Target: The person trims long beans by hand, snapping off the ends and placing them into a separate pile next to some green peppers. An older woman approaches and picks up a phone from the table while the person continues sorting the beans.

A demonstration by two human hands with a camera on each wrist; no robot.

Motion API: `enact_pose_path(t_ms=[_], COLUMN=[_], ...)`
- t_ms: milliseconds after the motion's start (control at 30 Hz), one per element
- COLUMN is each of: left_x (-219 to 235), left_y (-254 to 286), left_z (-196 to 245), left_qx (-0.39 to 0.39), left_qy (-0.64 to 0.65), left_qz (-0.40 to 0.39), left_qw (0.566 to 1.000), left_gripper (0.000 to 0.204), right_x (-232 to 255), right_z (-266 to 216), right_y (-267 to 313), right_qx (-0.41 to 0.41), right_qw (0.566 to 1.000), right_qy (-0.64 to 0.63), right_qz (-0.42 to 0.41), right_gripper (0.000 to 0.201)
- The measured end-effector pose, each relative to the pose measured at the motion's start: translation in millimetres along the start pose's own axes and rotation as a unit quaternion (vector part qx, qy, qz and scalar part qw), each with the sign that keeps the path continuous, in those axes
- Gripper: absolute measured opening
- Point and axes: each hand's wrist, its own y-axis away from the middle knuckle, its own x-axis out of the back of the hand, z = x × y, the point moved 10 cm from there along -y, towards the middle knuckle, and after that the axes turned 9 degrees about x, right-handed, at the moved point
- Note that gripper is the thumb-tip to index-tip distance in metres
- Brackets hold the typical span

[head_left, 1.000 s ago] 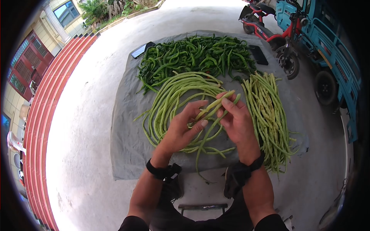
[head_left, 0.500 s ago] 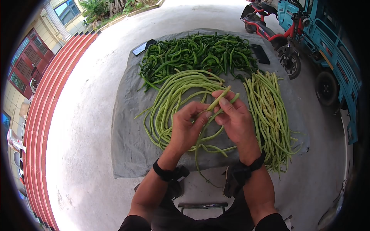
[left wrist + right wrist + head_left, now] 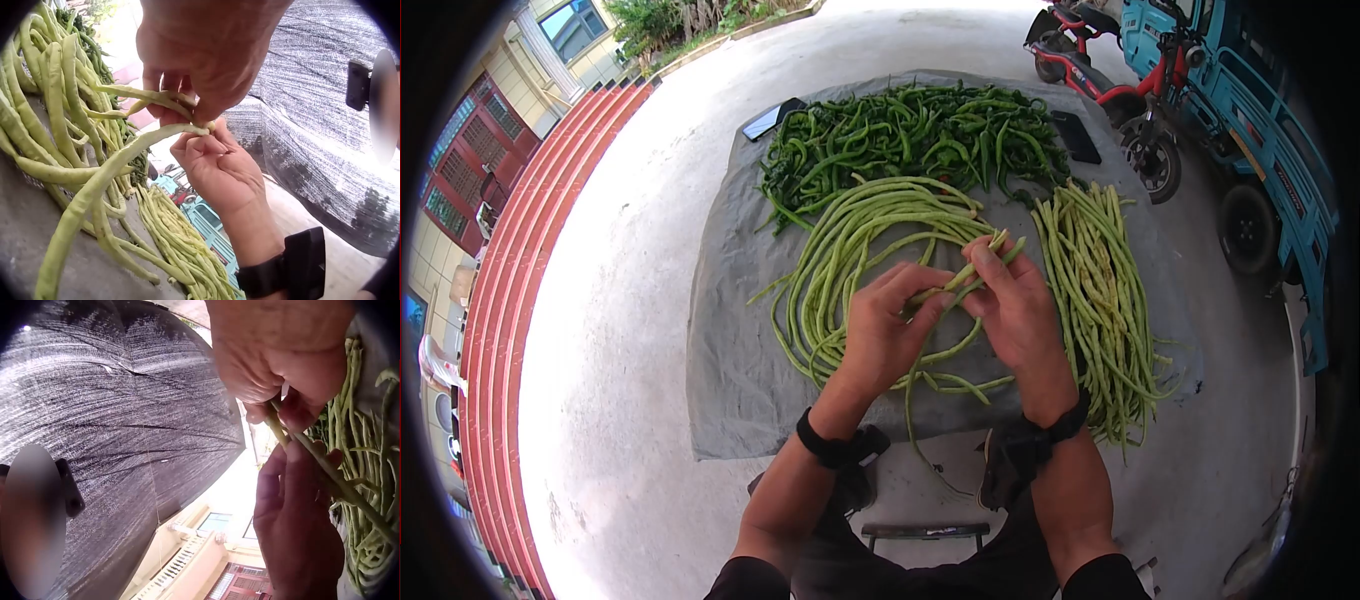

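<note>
Long green beans [image 3: 962,276] stretch between both hands, above the middle of a grey cloth. My left hand [image 3: 887,318] pinches them between thumb and fingers. Close beside it, my right hand [image 3: 1022,316] grips their upper ends, whose tips poke out past the thumb. One long bean [image 3: 94,187] hangs down from the hands in the left wrist view. In the right wrist view, the fingers of both hands nearly meet along the bean [image 3: 350,492]. Behind and left of the hands lies a curved pile of long beans [image 3: 815,280].
A straighter bundle of long beans [image 3: 1100,310] lies to the right on the grey cloth [image 3: 735,390]. Green chili peppers [image 3: 900,140] are heaped at the far side, with a phone [image 3: 1078,138] at their right. A red scooter [image 3: 1115,95] and a teal cargo vehicle [image 3: 1250,130] stand beyond.
My left hand has moved right and up, closer to my right hand, and its thumb and fingers have come together on the beans. My right hand has stayed nearly in place.
</note>
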Motion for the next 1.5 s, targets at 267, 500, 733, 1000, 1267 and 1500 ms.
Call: enact_pose_path(t_ms=[267,500,733,1000,1267,1500], left_x=[-11.2,21.2,83.6,102.1,98.0,101.2], left_y=[-0.8,-1.4,-13.6,-1.9,-8.5,-9.0], left_z=[-18.5,-58.6,-41.0,-19.1,-60.5,-61.5], left_qx=[0.041,0.132,0.062,0.048,0.140,0.066], left_qy=[-0.011,-0.117,0.019,0.070,0.106,-0.205], left_qz=[-0.109,-0.181,0.027,-0.095,-0.028,0.078], left_qw=[0.993,0.968,0.998,0.992,0.984,0.973], left_gripper=[0.034,0.031,0.017,0.017,0.018,0.018], right_x=[13.8,35.7,77.7,82.6,79.8,76.1], right_z=[-14.5,-69.3,-101.5,-110.9,-129.6,-156.5], right_y=[-6.1,-10.3,-10.7,-9.9,-6.3,3.9], right_qx=[0.054,0.149,0.206,0.188,0.205,0.262], right_qw=[0.998,0.987,0.970,0.971,0.974,0.963], right_qy=[-0.007,0.011,-0.069,-0.133,-0.091,0.004], right_qz=[0.033,0.060,0.105,0.059,0.027,0.059], right_gripper=[0.015,0.019,0.024,0.025,0.027,0.028])
